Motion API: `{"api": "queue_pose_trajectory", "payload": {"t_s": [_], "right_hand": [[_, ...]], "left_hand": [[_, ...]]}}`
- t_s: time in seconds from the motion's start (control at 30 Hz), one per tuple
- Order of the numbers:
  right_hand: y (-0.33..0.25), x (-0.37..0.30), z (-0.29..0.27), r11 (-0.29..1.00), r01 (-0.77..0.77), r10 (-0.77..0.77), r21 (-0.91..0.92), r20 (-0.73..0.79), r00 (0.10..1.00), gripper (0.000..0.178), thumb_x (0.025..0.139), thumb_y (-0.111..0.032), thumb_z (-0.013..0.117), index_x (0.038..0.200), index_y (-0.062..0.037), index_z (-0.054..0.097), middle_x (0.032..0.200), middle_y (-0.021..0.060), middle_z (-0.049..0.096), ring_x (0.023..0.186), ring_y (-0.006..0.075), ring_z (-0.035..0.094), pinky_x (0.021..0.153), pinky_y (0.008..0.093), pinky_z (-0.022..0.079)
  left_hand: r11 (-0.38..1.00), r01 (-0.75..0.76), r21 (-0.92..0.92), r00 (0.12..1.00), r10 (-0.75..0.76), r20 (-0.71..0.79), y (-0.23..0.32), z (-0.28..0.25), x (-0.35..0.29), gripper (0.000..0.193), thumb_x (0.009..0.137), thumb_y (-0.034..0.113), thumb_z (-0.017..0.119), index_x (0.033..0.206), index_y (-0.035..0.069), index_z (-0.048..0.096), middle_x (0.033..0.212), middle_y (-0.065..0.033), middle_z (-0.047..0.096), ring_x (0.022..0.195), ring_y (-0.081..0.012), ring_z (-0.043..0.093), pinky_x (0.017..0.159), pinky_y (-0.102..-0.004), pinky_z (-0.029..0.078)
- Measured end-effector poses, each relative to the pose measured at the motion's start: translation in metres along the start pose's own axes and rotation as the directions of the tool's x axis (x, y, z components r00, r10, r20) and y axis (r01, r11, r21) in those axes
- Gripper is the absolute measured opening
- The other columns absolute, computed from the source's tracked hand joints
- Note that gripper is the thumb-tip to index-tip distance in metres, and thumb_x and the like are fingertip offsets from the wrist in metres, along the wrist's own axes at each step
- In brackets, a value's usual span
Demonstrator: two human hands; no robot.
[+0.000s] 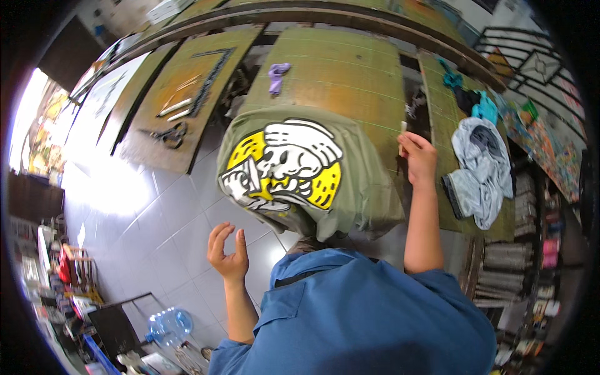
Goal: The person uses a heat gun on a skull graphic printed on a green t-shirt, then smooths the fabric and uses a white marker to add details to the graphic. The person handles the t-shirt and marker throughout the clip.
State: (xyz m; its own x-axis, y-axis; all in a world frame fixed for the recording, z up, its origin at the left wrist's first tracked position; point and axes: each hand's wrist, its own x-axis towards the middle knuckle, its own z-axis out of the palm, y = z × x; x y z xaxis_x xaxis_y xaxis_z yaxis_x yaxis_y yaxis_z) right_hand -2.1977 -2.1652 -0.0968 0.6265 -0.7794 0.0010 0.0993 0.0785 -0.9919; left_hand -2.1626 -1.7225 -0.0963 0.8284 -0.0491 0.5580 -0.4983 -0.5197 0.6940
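An olive green shirt (365,165) is draped over the near end of a wooden board, its lower edge hanging down in front of me. On it is a large skull print (287,159) in white, black and yellow. My right hand (419,156), to the right of the shirt, is closed around a slim, pale stick-like tool (402,134) pointing upward; its exact kind is unclear. Off the shirt's lower left, my left hand (228,253) hangs over the floor with fingers apart and nothing in it.
A purple cloth strip (277,77) lies farther up the board (337,69). Black scissors (167,134), white sticks (177,108) and a dark ruler-like strip (209,78) rest on the left board. Light blue clothing (480,169) covers part of the right board. A water jug (170,325) stands lower left.
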Motion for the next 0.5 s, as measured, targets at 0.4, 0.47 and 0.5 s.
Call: {"api": "queue_pose_trajectory", "payload": {"t_s": [0.4,0.47,0.5], "right_hand": [[0.023,-0.022,0.008,0.642,0.366,-0.469,-0.674,0.032,0.883,0.009,0.077,-0.007,0.07,0.084,-0.0018,0.072,0.077,0.014,0.07,0.069,0.0232,0.068,0.067,0.0338,0.053],[0.017,-0.029,0.017,0.57,0.4,-0.514,-0.718,0.069,0.855,0.009,0.075,-0.006,0.065,0.082,-0.0047,0.072,0.079,0.0165,0.068,0.072,0.0321,0.067,0.067,0.0395,0.052],[0.018,-0.03,0.022,0.528,0.385,-0.545,-0.757,0.046,0.837,0.006,0.075,-0.007,0.066,0.078,-0.0063,0.07,0.079,0.0155,0.067,0.075,0.0337,0.066,0.067,0.0418,0.052]], "left_hand": [[0.953,0.303,0.006,0.951,-0.301,-0.075,-0.008,-0.032,-0.068,0.014,0.083,0.009,0.074,0.094,0.004,0.068,0.1,-0.0086,0.069,0.08,-0.0172,0.067,0.07,-0.029,0.047],[0.958,0.282,0.061,0.959,-0.279,-0.047,-0.009,-0.034,-0.078,0.015,0.083,0.01,0.074,0.095,0.004,0.068,0.101,-0.0082,0.068,0.08,-0.0166,0.067,0.07,-0.0286,0.046],[0.96,0.266,0.084,0.964,-0.265,-0.031,-0.011,-0.035,-0.082,0.016,0.083,0.01,0.074,0.096,0.004,0.068,0.102,-0.0081,0.068,0.08,-0.0163,0.067,0.07,-0.0284,0.046]]}}
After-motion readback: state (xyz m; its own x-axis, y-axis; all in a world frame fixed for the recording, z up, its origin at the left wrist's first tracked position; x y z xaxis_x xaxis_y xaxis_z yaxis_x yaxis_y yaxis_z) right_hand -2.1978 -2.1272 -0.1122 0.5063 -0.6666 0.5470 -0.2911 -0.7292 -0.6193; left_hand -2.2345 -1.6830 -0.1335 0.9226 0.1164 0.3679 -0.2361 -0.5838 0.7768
